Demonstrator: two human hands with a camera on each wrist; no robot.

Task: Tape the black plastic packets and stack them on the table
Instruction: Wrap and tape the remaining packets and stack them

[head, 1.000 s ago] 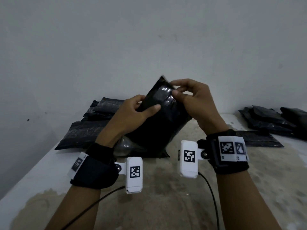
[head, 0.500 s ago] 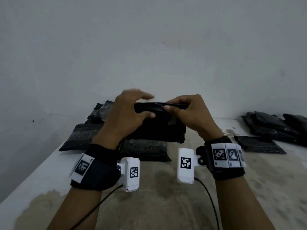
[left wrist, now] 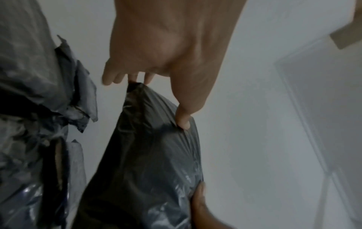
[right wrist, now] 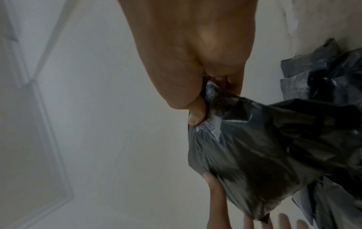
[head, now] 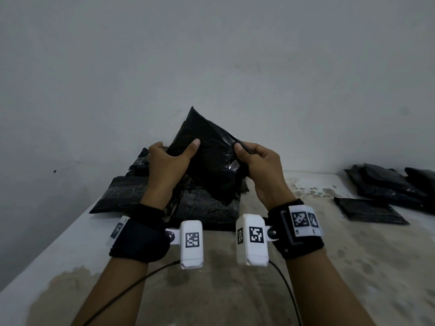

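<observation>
Both hands hold one black plastic packet [head: 207, 156] up above the table, tilted with a corner pointing upward. My left hand [head: 169, 158] grips its left edge, thumb on the front face and fingers behind. My right hand [head: 254, 158] pinches its right edge between thumb and curled fingers. The left wrist view has the packet [left wrist: 145, 162] hanging below the thumb, and the right wrist view catches the packet [right wrist: 254, 147] bunched under the thumb. Beneath the held packet lies a pile of black packets [head: 146, 191] at the table's back left.
More black packets [head: 386, 184] lie in a heap at the back right, one flat packet [head: 369, 211] in front of them. The stained pale table [head: 235, 290] ends at a left edge. A grey wall stands close behind. Cables run from the wrist cameras.
The packet went from tilted upright, to held flat and edge-on, to tilted up again with a corner raised. Both hands shifted their hold to its side edges and moved slightly apart.
</observation>
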